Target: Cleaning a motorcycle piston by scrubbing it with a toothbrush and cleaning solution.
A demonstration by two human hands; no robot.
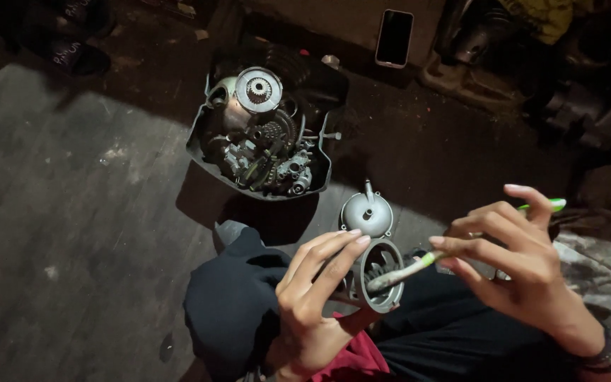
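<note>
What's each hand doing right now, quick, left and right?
Left hand: closed around a round grey metal housing, held over the lap.
Right hand: closed on a green-and-white toothbrush, its head inside the housing.

A dark plastic tray on the floor holds a heap of greasy metal parts (a toothed round disc sits on top). Just beside it stands a grey domed cover. Farther back lies a smartphone, screen dark.
</note>
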